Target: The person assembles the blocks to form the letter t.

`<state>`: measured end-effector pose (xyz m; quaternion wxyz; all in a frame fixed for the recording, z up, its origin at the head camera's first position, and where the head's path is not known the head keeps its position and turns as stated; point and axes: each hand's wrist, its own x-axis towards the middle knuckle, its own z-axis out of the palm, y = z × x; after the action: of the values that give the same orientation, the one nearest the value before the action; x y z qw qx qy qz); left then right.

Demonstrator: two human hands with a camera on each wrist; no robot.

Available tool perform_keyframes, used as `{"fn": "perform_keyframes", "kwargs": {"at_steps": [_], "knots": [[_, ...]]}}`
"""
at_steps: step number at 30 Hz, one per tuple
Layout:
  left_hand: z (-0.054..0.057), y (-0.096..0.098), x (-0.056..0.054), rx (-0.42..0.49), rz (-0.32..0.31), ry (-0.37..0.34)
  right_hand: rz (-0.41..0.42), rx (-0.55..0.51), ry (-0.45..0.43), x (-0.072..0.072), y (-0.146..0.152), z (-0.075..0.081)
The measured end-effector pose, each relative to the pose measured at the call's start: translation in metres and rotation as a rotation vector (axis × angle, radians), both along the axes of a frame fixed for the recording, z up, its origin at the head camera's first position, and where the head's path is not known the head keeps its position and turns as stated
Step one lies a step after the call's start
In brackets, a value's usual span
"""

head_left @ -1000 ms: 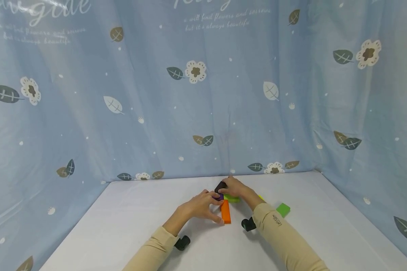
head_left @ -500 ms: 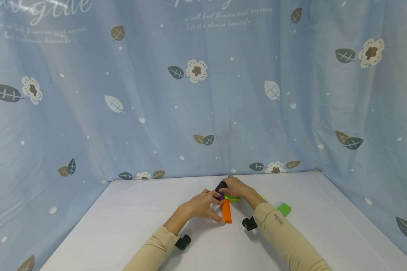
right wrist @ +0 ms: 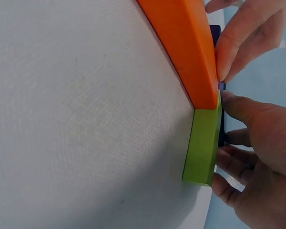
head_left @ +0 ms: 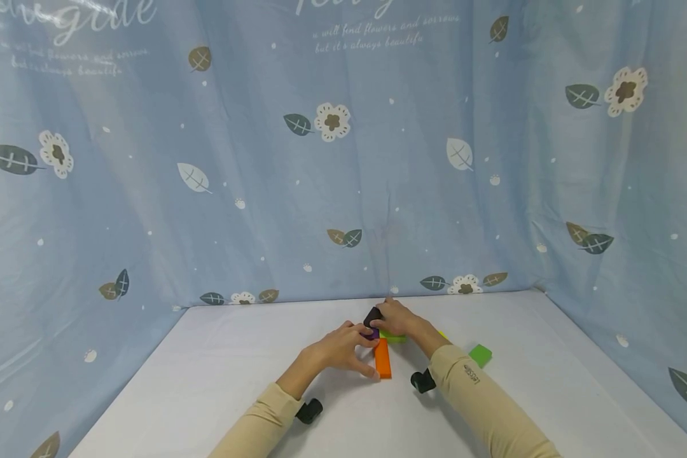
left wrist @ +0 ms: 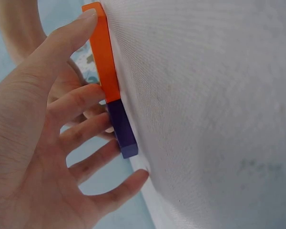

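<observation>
My left hand (head_left: 339, 346) spreads its fingers along the left side of an orange block (head_left: 382, 359) and a purple block (head_left: 372, 333). In the left wrist view its thumb touches one end of the orange block (left wrist: 105, 57), while other fingertips reach the purple block (left wrist: 121, 126). At the far end of the group, my right hand (head_left: 397, 316) grips a black block (head_left: 372, 316) between thumb and fingers. A lime green block (right wrist: 201, 143) lies against the orange block's end in the right wrist view, partly covered by the right hand in the head view.
A green block (head_left: 481, 355) lies right of the right forearm, and a sliver of yellow (head_left: 442, 333) shows behind that wrist. Black wrist cameras protrude under both sleeves. The white table (head_left: 235, 356) meets a blue floral curtain (head_left: 252, 191) behind and at both sides.
</observation>
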<state>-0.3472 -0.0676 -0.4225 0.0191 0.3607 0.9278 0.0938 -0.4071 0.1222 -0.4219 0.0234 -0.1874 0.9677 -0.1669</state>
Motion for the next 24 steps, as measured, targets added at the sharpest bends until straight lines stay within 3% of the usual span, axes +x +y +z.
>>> {"fn": "perform_keyframes", "kwargs": {"at_steps": [24], "knots": [[-0.0004,0.0003,0.0003,-0.012,0.015,0.001,0.023,-0.009,0.018,-0.0027,0.0027,-0.0034]]}}
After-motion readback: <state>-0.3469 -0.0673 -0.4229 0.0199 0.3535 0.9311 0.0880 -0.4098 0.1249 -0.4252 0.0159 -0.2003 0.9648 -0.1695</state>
